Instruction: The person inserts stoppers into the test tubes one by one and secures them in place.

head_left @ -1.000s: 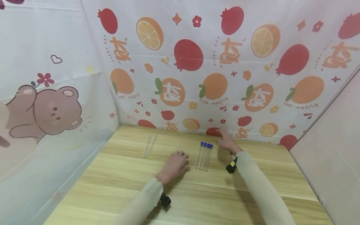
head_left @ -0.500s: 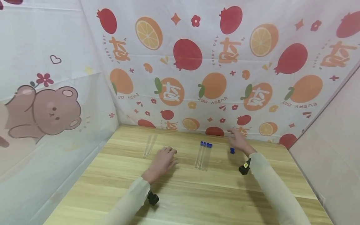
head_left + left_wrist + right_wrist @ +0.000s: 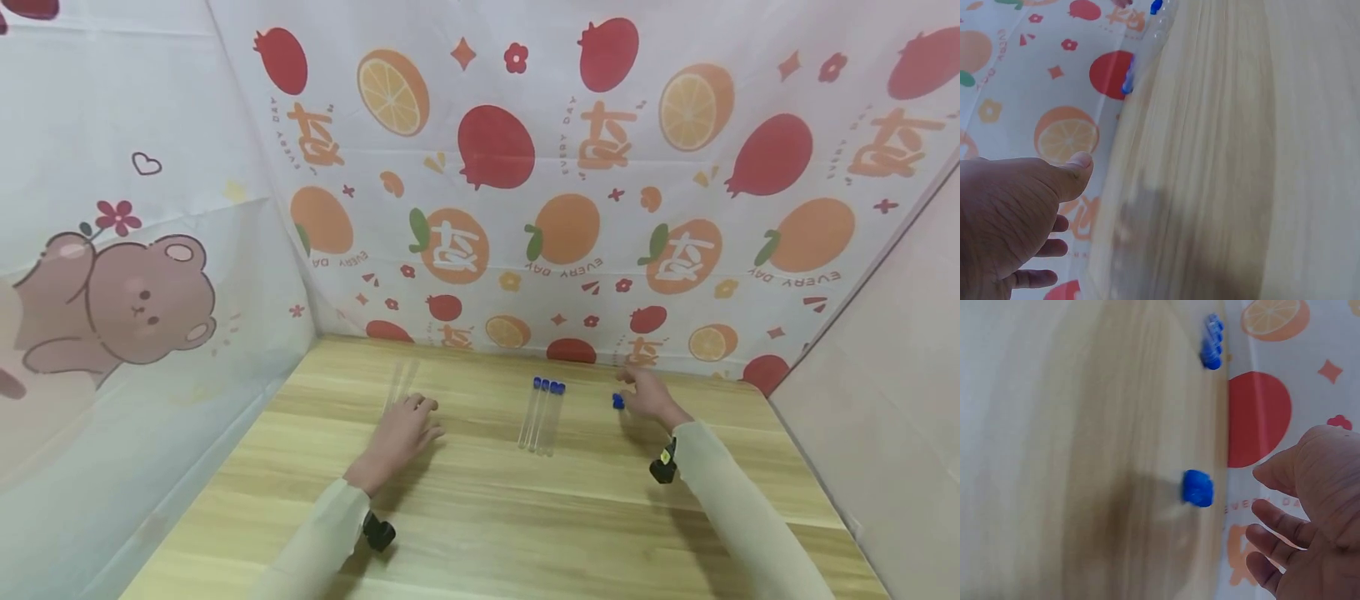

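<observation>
My left hand hovers by two clear uncapped tubes on the left of the table, partly covering their lower ends. In the left wrist view its thumb and fingers are spread and hold nothing. On the right, my right hand is just beside a small blue cap piece; whether it is one cap or two together I cannot tell. The right wrist view shows a gap between this blue piece and the relaxed, bare fingers. Between the hands lie several clear tubes with blue caps, side by side.
The wooden table ends at a fruit-printed cloth hung behind it. A bear-printed cloth hangs on the left, and a pale wall stands on the right.
My left hand has moved left, from near the capped tubes to the uncapped ones. My right hand has shifted right, then down towards the blue cap piece. The tubes have stayed in place.
</observation>
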`<state>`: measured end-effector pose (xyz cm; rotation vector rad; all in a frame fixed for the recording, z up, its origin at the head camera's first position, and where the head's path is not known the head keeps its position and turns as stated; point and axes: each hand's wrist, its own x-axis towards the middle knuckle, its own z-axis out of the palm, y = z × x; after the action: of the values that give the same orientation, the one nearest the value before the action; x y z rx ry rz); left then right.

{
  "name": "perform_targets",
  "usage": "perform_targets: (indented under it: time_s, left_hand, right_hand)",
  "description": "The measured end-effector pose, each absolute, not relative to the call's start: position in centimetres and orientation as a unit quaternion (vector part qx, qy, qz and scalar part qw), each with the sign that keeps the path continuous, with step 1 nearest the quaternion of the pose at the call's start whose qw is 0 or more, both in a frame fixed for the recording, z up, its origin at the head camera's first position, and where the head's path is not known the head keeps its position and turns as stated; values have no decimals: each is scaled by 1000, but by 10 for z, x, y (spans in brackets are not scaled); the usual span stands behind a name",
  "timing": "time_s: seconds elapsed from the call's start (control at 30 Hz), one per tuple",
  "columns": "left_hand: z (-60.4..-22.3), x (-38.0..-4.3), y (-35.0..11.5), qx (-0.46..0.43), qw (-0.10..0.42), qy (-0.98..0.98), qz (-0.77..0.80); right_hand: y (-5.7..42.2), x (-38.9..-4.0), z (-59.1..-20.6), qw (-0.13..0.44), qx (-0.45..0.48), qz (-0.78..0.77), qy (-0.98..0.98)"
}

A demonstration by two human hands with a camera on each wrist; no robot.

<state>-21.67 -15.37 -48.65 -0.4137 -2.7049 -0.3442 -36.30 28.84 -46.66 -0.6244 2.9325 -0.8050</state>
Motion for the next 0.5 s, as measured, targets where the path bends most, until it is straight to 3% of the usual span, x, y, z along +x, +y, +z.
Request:
perform_targets:
  time_s: [0.5]
  left_hand:
    - [-495,-208,-183,-120,198,-965,-126]
  right_hand:
    - [293,-352,-488,53,-197,-277,939]
